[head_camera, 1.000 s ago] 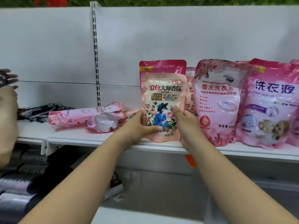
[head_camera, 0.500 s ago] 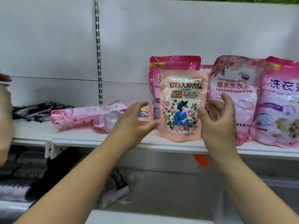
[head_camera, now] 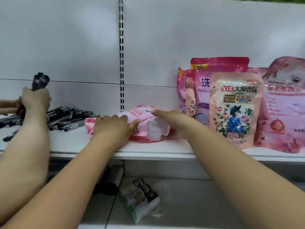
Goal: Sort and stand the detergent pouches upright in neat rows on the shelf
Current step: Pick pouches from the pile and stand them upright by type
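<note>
The job looks partly done, judging from how things lie. On the right of the shelf (head_camera: 165,150) several pouches already stand upright: a pale floral pouch (head_camera: 235,109) at the front edge, a darker pink pouch (head_camera: 219,68) behind it, a large pink pouch (head_camera: 283,104) just beside it at the frame's right, and a slimmer one (head_camera: 183,90) partly hidden at the back left of the group. The rows are loose, not yet squared, and some lean. What is left shows in the middle of the shelf: a lying pouch (head_camera: 148,128) flat on its side, its white bottom gusset facing the camera, perhaps with another under or behind it; I cannot tell how many. Both hands are on it. The left hand (head_camera: 113,128) lies over its near left part with fingers curled onto the top, a closing grip on the film. The right hand (head_camera: 171,119) reaches across its right end, fingers stretched fairly straight over the top edge, touching, not clenched; its thumb is hidden. The next move probably calls for lifting this pouch and standing it beside the upright group. At far left another person's hand (head_camera: 35,100) grasps a bundle of black pens (head_camera: 40,81), with more pens (head_camera: 66,118) lying on the shelf, well apart from the pouches.
</note>
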